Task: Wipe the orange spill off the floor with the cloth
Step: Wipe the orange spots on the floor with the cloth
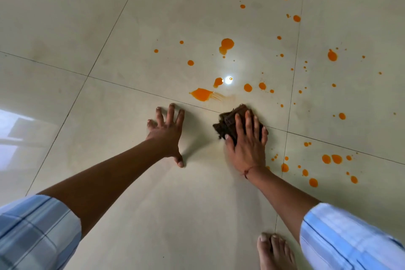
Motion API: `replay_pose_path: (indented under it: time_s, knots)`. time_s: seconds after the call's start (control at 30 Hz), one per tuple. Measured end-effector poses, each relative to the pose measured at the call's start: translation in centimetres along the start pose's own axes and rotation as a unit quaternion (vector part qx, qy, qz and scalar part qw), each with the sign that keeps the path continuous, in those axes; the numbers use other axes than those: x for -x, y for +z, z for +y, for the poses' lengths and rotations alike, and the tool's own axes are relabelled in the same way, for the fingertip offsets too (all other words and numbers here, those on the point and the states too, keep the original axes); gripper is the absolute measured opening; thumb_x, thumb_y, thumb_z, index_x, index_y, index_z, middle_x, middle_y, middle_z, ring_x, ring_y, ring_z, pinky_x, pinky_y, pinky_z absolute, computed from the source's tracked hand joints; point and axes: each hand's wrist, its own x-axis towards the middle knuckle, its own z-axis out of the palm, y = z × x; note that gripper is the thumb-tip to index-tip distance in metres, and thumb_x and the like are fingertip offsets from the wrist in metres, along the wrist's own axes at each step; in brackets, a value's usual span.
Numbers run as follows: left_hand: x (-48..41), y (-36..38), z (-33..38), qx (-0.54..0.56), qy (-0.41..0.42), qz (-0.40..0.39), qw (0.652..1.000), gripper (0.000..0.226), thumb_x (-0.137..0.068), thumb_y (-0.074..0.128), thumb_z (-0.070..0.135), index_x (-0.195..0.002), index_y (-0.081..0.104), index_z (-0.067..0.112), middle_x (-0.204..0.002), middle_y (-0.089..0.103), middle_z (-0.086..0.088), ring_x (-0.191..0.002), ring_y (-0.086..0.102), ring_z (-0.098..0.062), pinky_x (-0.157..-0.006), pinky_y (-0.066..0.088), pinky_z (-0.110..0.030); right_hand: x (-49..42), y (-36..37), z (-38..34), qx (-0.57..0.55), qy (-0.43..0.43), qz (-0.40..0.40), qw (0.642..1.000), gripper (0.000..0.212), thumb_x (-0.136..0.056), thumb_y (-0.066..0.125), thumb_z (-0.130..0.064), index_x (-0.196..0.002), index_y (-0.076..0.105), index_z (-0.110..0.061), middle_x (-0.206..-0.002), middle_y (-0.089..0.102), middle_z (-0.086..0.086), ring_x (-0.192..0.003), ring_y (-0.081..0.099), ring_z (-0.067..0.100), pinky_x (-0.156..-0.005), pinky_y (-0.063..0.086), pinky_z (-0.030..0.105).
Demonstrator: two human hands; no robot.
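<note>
A: Big glossy cream floor [122, 28] fills the view, tiles cut by thin dark grout lines. What's on it?

B: Orange spill [202, 94], and it's scattered wide! Taking the cloth as our marker: the largest puddle sits just up and left of it, with faint streaks trailing from that puddle toward the cloth. More blobs lie farther up, and a spray of small drops spreads to the cloth's right and lower right.

A: And the cloth itself?

B: Dark brown cloth [228, 120], bunched up, lying right on a grout line. The right hand [247, 142] lies flat on top of it, fingers stretched out and close together, palm pressing down, a red thread round the wrist.

A: The other hand?

B: Left hand [168, 131] is planted on bare tile to the cloth's left, fingers fanned wide, holding nothing.

A: Anything else?

B: Pale blue checked sleeves [37, 232] rolled up both arms, and a bare foot [275, 252] well below the cloth. No containers anywhere.
</note>
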Motion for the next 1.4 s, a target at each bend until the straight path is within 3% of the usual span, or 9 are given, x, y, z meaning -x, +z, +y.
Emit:
replay_pose_path:
  time_s: [0.2,0.3,0.47,0.7,0.8,1.03,1.2,1.3,1.4]
  knots:
    - [0.8,-0.3,0.6,-0.052,0.02,0.032,0.998,0.157,-0.047,0.087,0.058,-0.147,-0.026,0.017,-0.151,-0.036,-0.016,-0.14,-0.02,-0.049,-0.111,0.012,-0.066,5.4,0.3,2.7,0.025,-0.095,-0.042,0.994,0.068,-0.094,0.026,-0.053,-0.154,0.015,-0.024,-0.162,0.011,0.007,-0.148,0.014,0.029,-0.118,0.011,0.051]
    - [1.2,-0.6,3.1,-0.166,0.108,0.067,0.978,0.155,-0.051,0.09,0.046,-0.144,-0.032,0.02,-0.149,-0.041,-0.014,-0.141,-0.021,-0.047,-0.11,0.017,-0.065,1.5,-0.4,3.2,0.021,-0.036,-0.033,0.999,0.069,-0.092,0.024,-0.054,-0.154,0.014,-0.026,-0.162,0.012,0.007,-0.148,0.013,0.03,-0.119,0.01,0.051]
    - [-0.9,-1.5,5.7,-0.254,0.184,-0.008,0.949,0.161,-0.044,0.095,0.034,-0.145,-0.03,0.022,-0.151,-0.038,-0.015,-0.141,-0.016,-0.049,-0.107,0.027,-0.065,7.4,-0.2,5.0,0.014,0.005,-0.004,1.0,0.067,-0.092,0.031,-0.051,-0.152,0.025,-0.021,-0.16,0.02,0.01,-0.144,0.023,0.032,-0.115,0.018,0.051]
    - [-1.2,-1.7,5.8,-0.272,0.192,-0.026,0.943,0.161,-0.045,0.094,0.037,-0.144,-0.031,0.02,-0.149,-0.039,-0.018,-0.139,-0.021,-0.051,-0.109,0.024,-0.064,5.9,0.0,6.1,-0.001,0.119,0.015,0.993,0.069,-0.091,0.03,-0.051,-0.152,0.026,-0.02,-0.16,0.019,0.011,-0.145,0.019,0.031,-0.116,0.016,0.052]
    - [-1.0,-1.9,5.7,-0.265,0.197,-0.023,0.944,0.16,-0.045,0.094,0.037,-0.146,-0.029,0.019,-0.149,-0.038,-0.018,-0.139,-0.021,-0.051,-0.11,0.023,-0.063,10.6,0.3,5.9,-0.004,0.087,-0.007,0.996,0.068,-0.091,0.032,-0.051,-0.151,0.028,-0.02,-0.159,0.021,0.011,-0.145,0.021,0.033,-0.115,0.018,0.053]
    - [-0.9,-1.6,4.3,-0.249,0.218,0.03,0.943,0.155,-0.048,0.09,0.046,-0.147,-0.026,0.019,-0.152,-0.035,-0.016,-0.144,-0.016,-0.043,-0.115,0.02,-0.049,2.0,-0.2,4.0,-0.021,0.065,0.014,0.998,0.07,-0.091,0.031,-0.054,-0.153,0.02,-0.022,-0.162,0.015,0.009,-0.147,0.012,0.03,-0.118,0.008,0.05]
    - [0.9,-0.8,1.5,-0.139,0.066,0.088,0.984,0.155,-0.045,0.083,0.066,-0.149,-0.019,0.015,-0.156,-0.027,-0.013,-0.145,-0.015,-0.037,-0.117,0.006,-0.052,8.1,0.1,1.7,-0.026,-0.021,-0.031,0.999,0.068,-0.092,0.035,-0.051,-0.152,0.024,-0.022,-0.161,0.018,0.01,-0.146,0.018,0.032,-0.116,0.011,0.051]
    - [2.0,-0.1,0.2,-0.04,-0.013,0.07,0.997,0.153,-0.041,0.08,0.072,-0.151,-0.011,0.015,-0.158,-0.017,-0.009,-0.144,-0.004,-0.037,-0.113,0.022,-0.055,1.4,-0.6,0.9,0.006,-0.106,-0.038,0.994,0.068,-0.092,0.032,-0.052,-0.152,0.023,-0.023,-0.161,0.016,0.009,-0.147,0.016,0.031,-0.116,0.012,0.051]
    - [1.4,0.2,-0.1,-0.001,-0.016,0.052,0.999,0.153,-0.041,0.083,0.068,-0.151,-0.01,0.016,-0.157,-0.018,-0.005,-0.142,-0.002,-0.037,-0.106,0.035,-0.054,-5.7,-1.6,-0.6,0.049,-0.202,-0.06,0.976,0.07,-0.09,0.025,-0.055,-0.151,0.025,-0.023,-0.161,0.018,0.01,-0.146,0.019,0.032,-0.115,0.019,0.054]
